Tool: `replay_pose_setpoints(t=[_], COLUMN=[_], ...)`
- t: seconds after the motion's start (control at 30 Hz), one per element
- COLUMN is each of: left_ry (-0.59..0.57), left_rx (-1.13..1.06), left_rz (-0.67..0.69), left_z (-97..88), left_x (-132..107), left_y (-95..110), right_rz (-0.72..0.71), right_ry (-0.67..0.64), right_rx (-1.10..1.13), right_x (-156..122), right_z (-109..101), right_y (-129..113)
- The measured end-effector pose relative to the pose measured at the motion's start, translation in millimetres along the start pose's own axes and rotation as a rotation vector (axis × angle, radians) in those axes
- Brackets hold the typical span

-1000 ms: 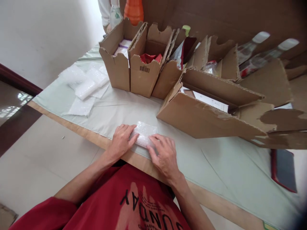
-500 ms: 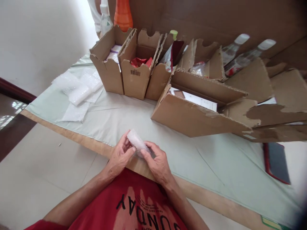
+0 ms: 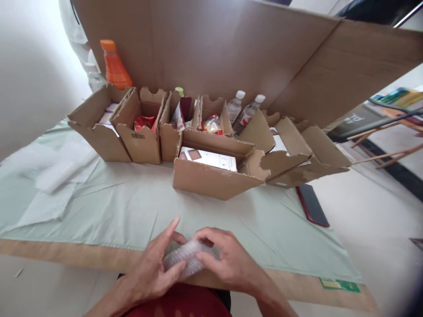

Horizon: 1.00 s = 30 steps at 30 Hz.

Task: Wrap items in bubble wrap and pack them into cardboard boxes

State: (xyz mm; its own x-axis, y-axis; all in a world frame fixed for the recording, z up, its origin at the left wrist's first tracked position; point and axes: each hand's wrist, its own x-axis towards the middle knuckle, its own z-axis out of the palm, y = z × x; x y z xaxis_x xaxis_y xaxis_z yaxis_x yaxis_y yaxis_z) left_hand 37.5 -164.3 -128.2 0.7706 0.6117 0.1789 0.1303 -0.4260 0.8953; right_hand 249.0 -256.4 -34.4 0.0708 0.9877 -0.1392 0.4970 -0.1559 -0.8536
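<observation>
Bubble-wrap bundle (image 3: 188, 257): tilted between both hands, low in the view, over the near table edge (image 3: 299, 285); lifted or resting, cannot tell; any contents hidden by the wrap.

Left hand (image 3: 148, 266): cupped round the left end, thumb pressed along the near side, one finger raised free, another bent behind; remaining fingers hidden; apparently steadying.

Right hand (image 3: 229, 259): pinching the wrap, thumb on top, forefinger hooked over the far side; probably a counter-hold against layers springing open.

Loose bubble-wrap sheets (image 3: 64, 169): overlapping on the green cloth (image 3: 132, 211) at the left, well apart from both hands; perhaps placed there for elbow room.

Row of cardboard boxes (image 3: 145, 147): standing side by side, open-topped, low fronts; seemingly for contents easy to see and reach.

Front cardboard box (image 3: 214, 180): set lengthwise before the row, with a white carton (image 3: 216, 160) inside; reason for the turn unclear.

Cardboard panel (image 3: 205, 48): upright behind everything, perhaps as a screen.

Dark phone-like slab (image 3: 312, 204): flat at the right, likely out of the hands' way.
</observation>
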Motion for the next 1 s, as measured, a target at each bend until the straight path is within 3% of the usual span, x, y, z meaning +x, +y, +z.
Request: replay_pose_setpoints(t=[0.1, 0.23, 0.3, 0.33, 0.43, 0.53, 0.63, 0.77, 0.9, 1.0], left_ry=[0.056, 0.134, 0.149, 0.153, 0.151, 0.149, 0.155, 0.158, 0.164, 0.169], left_rx=[-0.094, -0.093, -0.006, 0.041, 0.147, 0.172, 0.172, 0.172, 0.183, 0.195], left_rz=[-0.065, -0.168, -0.141, -0.092, 0.075, 0.121, 0.116, 0.12, 0.128, 0.149], left_z=[-14.0, -21.5, -15.9, -12.3, -5.1, -6.2, -9.3, -9.9, -9.7, -9.8], left_x=[11, 28, 32, 33, 35, 37, 39, 39, 40, 40], left_y=[-9, -31, -41, -45, -50, -47, -45, -45, -46, -47], right_rz=[-0.128, -0.228, -0.169, -0.103, 0.149, 0.287, 0.368, 0.455, 0.364, 0.331], right_ry=[0.253, 0.907, 1.011, 0.973, 0.679, 0.415, 0.261, 0.159, -0.018, -0.057], right_rx=[-0.043, -0.106, -0.305, -0.466, -0.982, -1.264, -1.296, -1.3, -1.312, -1.257], right_x=[-10, 1, 17, 26, 53, 72, 83, 96, 113, 120], right_z=[-53, -127, -150, -157, -163, -165, -173, -180, -167, -159], right_y=[-17, -31, -34, -34, -32, -33, -40, -50, -41, -29])
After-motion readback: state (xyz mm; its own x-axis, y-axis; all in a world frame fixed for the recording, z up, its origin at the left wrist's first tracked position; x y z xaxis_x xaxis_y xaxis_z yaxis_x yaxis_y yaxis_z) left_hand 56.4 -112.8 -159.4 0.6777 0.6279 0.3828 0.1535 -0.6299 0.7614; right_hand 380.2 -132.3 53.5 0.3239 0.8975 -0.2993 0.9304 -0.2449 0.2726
